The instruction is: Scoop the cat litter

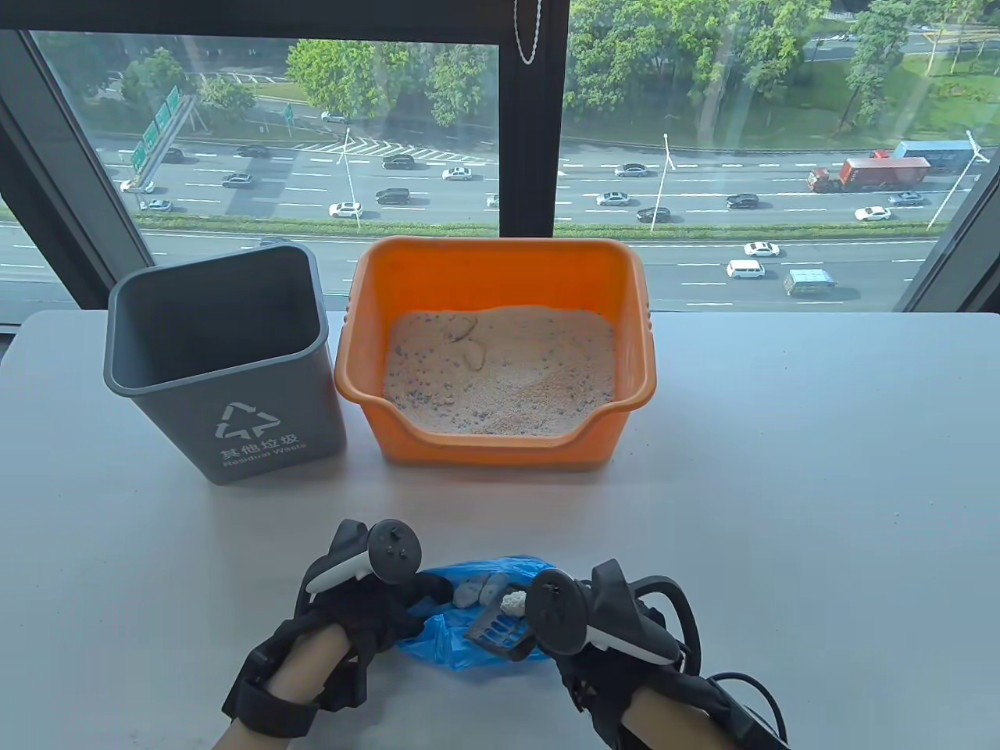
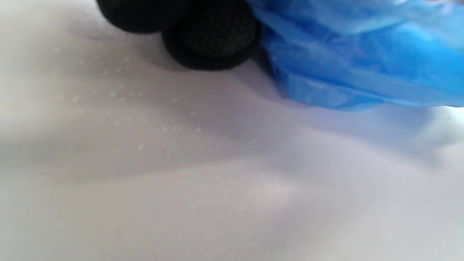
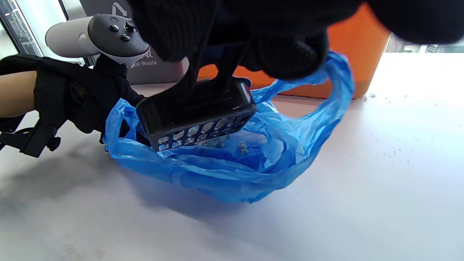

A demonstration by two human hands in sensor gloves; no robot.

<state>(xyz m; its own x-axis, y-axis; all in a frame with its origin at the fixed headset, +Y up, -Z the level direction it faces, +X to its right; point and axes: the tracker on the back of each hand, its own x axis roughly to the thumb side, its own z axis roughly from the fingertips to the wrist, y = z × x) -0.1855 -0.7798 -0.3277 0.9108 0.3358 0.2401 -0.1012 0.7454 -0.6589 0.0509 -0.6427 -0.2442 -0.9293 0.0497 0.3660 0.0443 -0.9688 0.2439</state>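
An orange litter box filled with sandy litter stands at the table's middle. Near the front edge lies an open blue plastic bag. My left hand holds the bag's left edge; in the left wrist view its fingertips sit on the table against the bag. My right hand grips the handle of a dark slotted scoop, held tilted over the bag's mouth. Grey clumps lie in the bag, and a white clump sits by the scoop.
A grey waste bin stands open to the left of the litter box. Loose litter grains are scattered on the table to the right of the bag. A window runs behind the table's far edge.
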